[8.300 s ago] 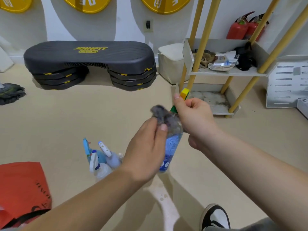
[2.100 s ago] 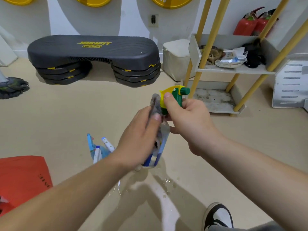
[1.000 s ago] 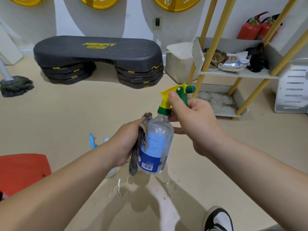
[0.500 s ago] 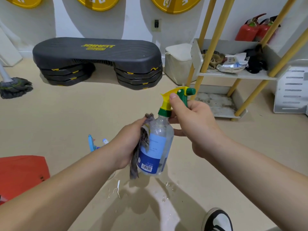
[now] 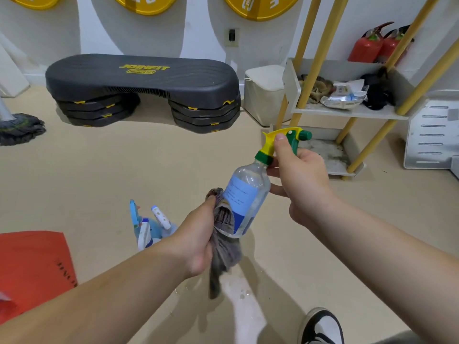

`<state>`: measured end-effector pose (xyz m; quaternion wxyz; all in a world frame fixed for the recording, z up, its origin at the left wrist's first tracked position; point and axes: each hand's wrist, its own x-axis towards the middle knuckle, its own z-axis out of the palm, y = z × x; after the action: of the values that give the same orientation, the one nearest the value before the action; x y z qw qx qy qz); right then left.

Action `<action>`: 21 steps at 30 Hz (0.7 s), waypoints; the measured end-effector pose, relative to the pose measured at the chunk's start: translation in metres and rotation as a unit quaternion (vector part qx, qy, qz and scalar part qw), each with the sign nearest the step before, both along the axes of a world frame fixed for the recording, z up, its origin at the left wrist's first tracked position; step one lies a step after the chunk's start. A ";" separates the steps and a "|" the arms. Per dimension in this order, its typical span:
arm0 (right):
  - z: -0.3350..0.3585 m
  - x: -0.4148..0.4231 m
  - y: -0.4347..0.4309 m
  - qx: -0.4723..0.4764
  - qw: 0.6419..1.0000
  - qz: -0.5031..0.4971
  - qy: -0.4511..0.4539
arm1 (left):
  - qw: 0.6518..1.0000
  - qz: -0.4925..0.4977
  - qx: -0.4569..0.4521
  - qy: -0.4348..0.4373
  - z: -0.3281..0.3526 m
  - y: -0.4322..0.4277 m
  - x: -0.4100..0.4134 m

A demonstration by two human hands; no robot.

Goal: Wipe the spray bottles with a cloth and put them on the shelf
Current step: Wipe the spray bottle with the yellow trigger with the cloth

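Observation:
My right hand [image 5: 301, 184] grips the neck and yellow-green trigger head of a clear spray bottle [image 5: 248, 194] with a blue label, held tilted in the air. Against the bottle's bottom my left hand [image 5: 196, 237] presses a grey cloth [image 5: 224, 247], whose tail hangs down. On the floor behind my left wrist stand other spray bottles [image 5: 149, 224], blue and white, partly hidden. A shelf [image 5: 347, 112] with yellow posts stands at the right by the wall.
A black step platform [image 5: 141, 80] lies by the far wall, a mop head [image 5: 19, 129] at the left. A red bag [image 5: 32, 266] sits low left. A wet patch [image 5: 246, 304] marks the floor beside my shoe [image 5: 320, 326]. Cloths and packets fill the shelf board; red extinguishers [image 5: 372, 45] behind.
My left hand has slid the cloth from the bottle's side down to its bottom. The bottle now tilts more, its base swung toward me; my right hand keeps the same hold.

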<state>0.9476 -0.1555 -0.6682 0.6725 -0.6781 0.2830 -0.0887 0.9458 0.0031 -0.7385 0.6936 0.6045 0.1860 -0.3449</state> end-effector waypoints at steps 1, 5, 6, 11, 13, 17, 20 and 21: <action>0.000 0.000 -0.002 0.003 1.000 -0.005 0.001 | 1.000 0.012 0.000 0.003 0.000 -0.001 -0.001; 0.003 -0.002 -0.003 0.027 1.000 -0.009 0.000 | 0.983 0.014 0.154 -0.098 0.003 -0.003 0.005; 0.003 -0.002 -0.001 0.029 1.000 -0.008 0.002 | 0.964 0.003 0.215 -0.156 0.006 -0.002 0.007; -0.001 -0.007 0.019 0.012 0.999 0.039 0.012 | 0.796 -0.104 0.318 -0.505 0.022 -0.008 -0.005; -0.006 -0.009 0.028 0.012 0.997 0.074 0.015 | 0.727 -0.130 0.354 -0.573 0.021 -0.011 -0.006; -0.001 -0.015 0.036 -0.009 0.992 0.126 0.016 | 0.766 -0.164 0.355 -0.510 0.026 0.002 0.012; 0.002 -0.018 0.038 -0.055 0.983 0.173 -0.004 | 0.810 -0.190 0.295 -0.469 0.030 0.009 0.016; 0.004 -0.019 0.039 -0.064 0.980 0.187 -0.008 | 0.819 -0.180 0.285 -0.464 0.030 0.010 0.016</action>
<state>0.9287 -0.1161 -0.6644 0.6349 -0.7598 0.1393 0.0153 0.9623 0.0128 -0.7080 0.4206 0.8861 -0.1802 -0.0737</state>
